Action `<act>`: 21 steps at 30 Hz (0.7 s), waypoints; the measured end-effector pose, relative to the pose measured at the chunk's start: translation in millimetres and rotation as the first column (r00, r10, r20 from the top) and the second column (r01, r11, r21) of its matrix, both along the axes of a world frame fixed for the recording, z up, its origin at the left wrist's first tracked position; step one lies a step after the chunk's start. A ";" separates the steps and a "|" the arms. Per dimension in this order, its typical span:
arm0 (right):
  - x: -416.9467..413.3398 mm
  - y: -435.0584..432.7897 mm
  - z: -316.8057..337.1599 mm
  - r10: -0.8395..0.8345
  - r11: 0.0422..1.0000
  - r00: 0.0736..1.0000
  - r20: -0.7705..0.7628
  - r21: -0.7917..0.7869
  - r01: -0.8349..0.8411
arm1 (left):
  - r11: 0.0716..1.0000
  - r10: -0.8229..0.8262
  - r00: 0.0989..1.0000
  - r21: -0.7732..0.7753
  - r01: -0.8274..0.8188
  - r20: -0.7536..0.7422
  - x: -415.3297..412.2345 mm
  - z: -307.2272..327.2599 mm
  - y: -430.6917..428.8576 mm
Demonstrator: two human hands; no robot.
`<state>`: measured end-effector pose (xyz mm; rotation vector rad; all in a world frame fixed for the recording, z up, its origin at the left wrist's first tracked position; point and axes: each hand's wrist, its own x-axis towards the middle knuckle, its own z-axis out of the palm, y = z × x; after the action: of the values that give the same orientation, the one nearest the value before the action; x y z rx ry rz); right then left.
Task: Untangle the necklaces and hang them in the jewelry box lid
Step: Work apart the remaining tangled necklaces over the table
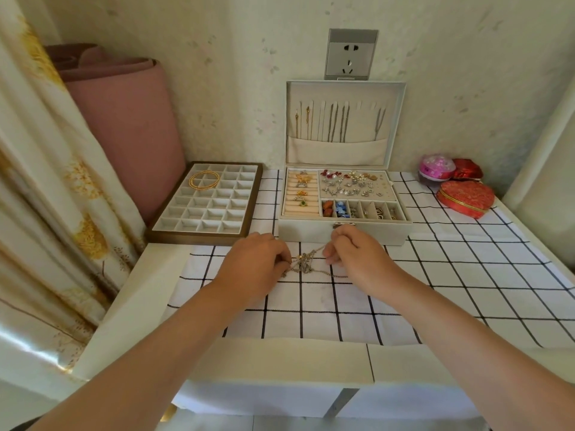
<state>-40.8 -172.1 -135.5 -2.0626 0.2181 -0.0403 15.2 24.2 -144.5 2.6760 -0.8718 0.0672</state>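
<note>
Left hand [255, 259] and right hand [354, 253], backs upward, over the white black-checked cloth [435, 275] covering the tabletop [140, 293]. Between the two hands lies the tangled clump of thin silver and gold chain necklaces [306, 263], resting on the cloth. The left hand's curled fingertips pinch the clump's near-left side. The right hand's curled fingers pinch a strand running up from its far-right side. A loose length of chain trails on the cloth below the right hand.

Just beyond the right hand stands the pale grey open jewelry box [342, 233], its trays filled with rings and earrings. The upright jewelry box lid [402, 119] behind it carries several hung chains [336, 121], their ends tucked in a pocket. Beyond the left hand sits a brown-framed grey compartment tray [193, 237] holding gold bangles [204, 180]. Far right of the right hand is a red heart-shaped box [465, 199].
</note>
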 end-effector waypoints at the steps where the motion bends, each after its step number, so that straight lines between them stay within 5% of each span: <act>1: 0.4 1.2 0.4 -0.017 0.995 1.000 -0.007 0.095 0.018 | 1.000 0.004 1.000 0.009 -0.004 -0.001 -0.2 -0.2 -2.2; 3: 1.4 4.7 4.0 -0.057 0.952 0.998 -0.030 0.300 0.063 | 0.993 0.050 0.993 -0.105 -0.061 -0.105 -2.0 2.2 -6.3; 5: 1.0 5.4 7.4 -0.075 0.891 0.994 -0.076 0.444 0.101 | 0.917 0.070 0.931 -0.343 -0.201 -0.359 -3.5 7.8 -9.8; 7: -0.6 3.4 7.8 -0.052 0.902 0.993 -0.106 0.421 0.092 | 0.759 -0.034 0.824 -0.551 -0.347 -0.565 -2.7 14.5 -11.3; 10: -3.2 3.0 9.4 -0.005 0.954 0.990 -0.141 0.297 0.047 | 0.646 -0.135 0.720 -0.611 -0.457 -0.681 -2.5 21.9 -11.2; 15: -5.8 -1.3 14.7 0.121 0.992 0.970 -0.209 0.052 -0.113 | 0.750 -0.005 0.789 -0.523 -0.404 -0.615 -3.2 20.2 -6.5; 21: -6.4 -8.6 10.6 0.174 0.930 0.949 -0.263 -0.273 -0.246 | 0.915 0.064 0.880 -0.324 -0.239 -0.471 -1.2 14.2 2.7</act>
<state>-47.3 -180.7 -124.9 -2.3869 0.1389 0.3240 14.1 26.9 -130.4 2.2520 -0.4392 -0.3136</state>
